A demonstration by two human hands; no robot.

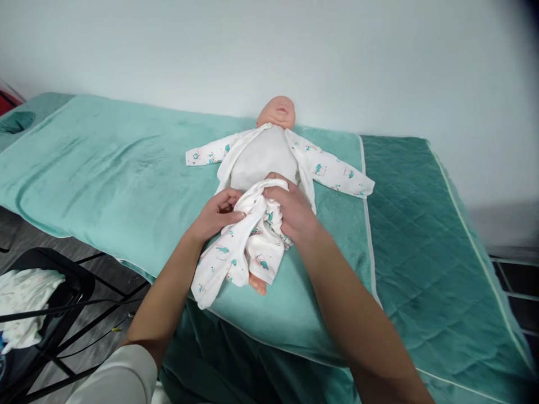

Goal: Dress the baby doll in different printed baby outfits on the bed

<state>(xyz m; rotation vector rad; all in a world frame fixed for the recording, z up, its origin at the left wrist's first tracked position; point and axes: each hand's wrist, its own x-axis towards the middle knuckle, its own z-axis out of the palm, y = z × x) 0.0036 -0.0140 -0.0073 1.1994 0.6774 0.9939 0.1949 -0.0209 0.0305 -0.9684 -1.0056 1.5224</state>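
Note:
A baby doll (281, 112) lies on its back, its head toward the wall. Its printed white jacket (334, 169) is open at the front, with both sleeves spread sideways over a plain white torso (263, 160). Bunched at the doll's lower body are printed white baby pants (227, 249); one bare foot (257, 284) sticks out of a leg, while the other leg lies flat. My left hand (219, 213) is closed, pinching the left edge of the pants. My right hand (292, 210) grips the gathered waistband on the other side, some fingers hidden by cloth.
A teal blanket (105, 163) covers the bed, with a darker quilted cover (425, 241) at the right. White wall (269, 50) rises behind it. At the lower left, a black chair (80, 280) holds a light printed cloth (29, 300).

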